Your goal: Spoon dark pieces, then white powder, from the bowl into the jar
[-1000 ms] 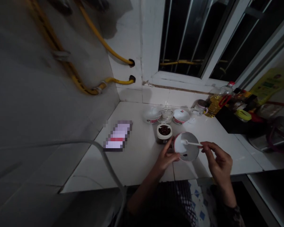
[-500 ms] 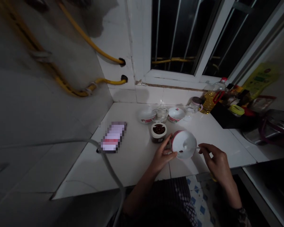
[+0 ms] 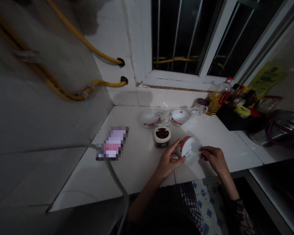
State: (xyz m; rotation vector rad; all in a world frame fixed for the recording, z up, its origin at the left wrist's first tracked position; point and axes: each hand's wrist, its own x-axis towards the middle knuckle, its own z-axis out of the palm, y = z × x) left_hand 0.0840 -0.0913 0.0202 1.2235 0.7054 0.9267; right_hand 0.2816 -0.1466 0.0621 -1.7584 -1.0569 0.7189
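Observation:
My left hand (image 3: 168,162) grips a white bowl (image 3: 191,143) with a red floral outside, fingers behind its wall and thumb at the near rim. The bowl is tilted above the counter, its inside turned towards me. Between pinched fingers, my right hand (image 3: 214,159) has the handle of a pale spoon (image 3: 195,153), whose head lies inside the bowl and is hard to tell from the white wall. Just behind my left hand stands an uncovered square jar (image 3: 162,142) with a white rim, filled with dark reddish-brown bits (image 3: 162,133).
Behind the jar are two more bowls (image 3: 148,120) (image 3: 180,115) and a clear glass container (image 3: 165,117). A lidded jug (image 3: 200,106) and oil bottle (image 3: 214,103) stand by the window. A phone (image 3: 114,142) lies left, near a grey cable (image 3: 116,181). A metal pot (image 3: 259,135) is at right.
My right hand has moved left, closer to the bowl, with the spoon further in. The bowl has turned slightly, showing more of its floral side. The whole view has shifted a little.

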